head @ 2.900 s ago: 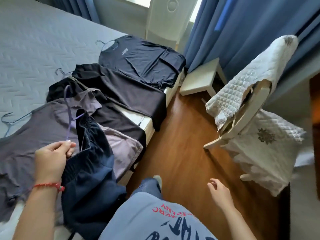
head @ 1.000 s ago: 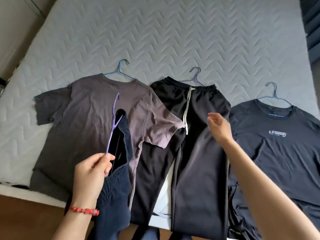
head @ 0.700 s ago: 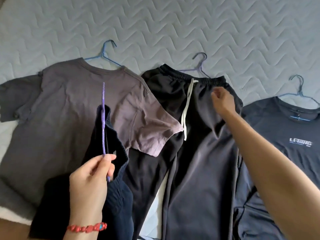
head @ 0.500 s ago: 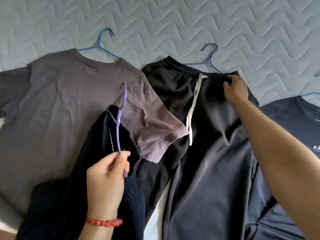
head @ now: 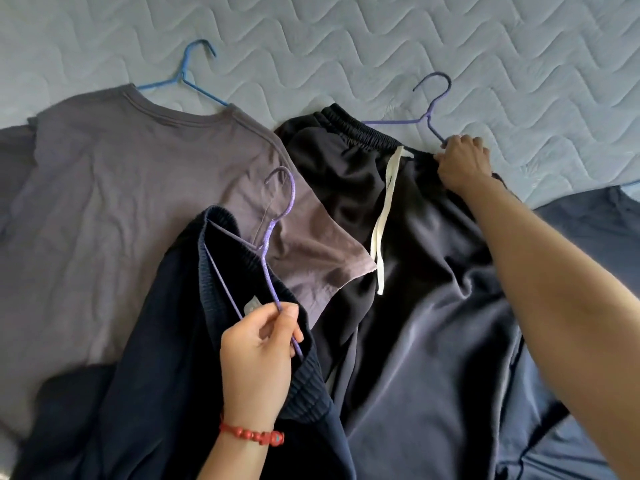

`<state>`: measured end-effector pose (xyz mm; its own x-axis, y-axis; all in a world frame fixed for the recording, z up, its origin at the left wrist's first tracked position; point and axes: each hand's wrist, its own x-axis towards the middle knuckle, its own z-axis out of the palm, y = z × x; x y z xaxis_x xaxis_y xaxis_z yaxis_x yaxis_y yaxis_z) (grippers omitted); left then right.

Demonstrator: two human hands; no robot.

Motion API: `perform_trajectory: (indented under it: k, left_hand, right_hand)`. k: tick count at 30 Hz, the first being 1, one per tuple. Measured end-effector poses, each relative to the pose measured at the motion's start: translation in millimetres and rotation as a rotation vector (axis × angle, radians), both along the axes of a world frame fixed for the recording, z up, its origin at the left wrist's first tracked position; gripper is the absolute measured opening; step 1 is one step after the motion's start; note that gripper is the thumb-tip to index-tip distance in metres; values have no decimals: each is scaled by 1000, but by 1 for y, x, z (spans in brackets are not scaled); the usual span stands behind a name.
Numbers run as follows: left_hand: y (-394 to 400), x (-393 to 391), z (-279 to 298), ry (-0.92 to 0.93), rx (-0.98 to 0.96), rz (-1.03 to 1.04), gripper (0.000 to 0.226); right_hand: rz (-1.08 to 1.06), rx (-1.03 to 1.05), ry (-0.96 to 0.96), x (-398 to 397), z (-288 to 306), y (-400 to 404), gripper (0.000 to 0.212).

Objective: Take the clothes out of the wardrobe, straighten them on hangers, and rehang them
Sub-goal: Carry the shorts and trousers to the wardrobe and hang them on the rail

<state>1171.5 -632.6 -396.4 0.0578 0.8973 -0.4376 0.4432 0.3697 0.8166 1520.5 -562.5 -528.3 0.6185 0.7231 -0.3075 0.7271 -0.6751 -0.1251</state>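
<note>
Your left hand (head: 258, 358): red beaded bracelet (head: 252, 435) round wrist, forearm bare. Your right hand (head: 462, 166): no jewellery, forearm bare, no sleeve visible on either arm.

Under our right hand (head: 462, 164) the fingertips curl out of sight into the waistband of the black trousers (head: 398, 271), so we cannot tell what they pinch. The purple hanger (head: 427, 112) vanishes beneath those fingers. Past our left hand (head: 258, 358), the navy garment (head: 156, 393) runs off the bottom edge. The dark shirt (head: 588, 230) beyond our right forearm is cut by the right edge.
</note>
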Motion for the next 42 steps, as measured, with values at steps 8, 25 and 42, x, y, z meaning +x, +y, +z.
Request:
perform_trajectory:
  k: [8,25,42]
  left_hand:
    - [-8,-30,31,77,53,40,32]
    - [-43,-126,202,-21,260,178,21]
    - [-72,-180,314,-321,430,-158,21]
  right_hand:
    - [-109,176,168,-51,75,-39,27]
    - [-24,356,150,-149,351,-109,27]
    - [-328,546,-93,-266,523,-288,27]
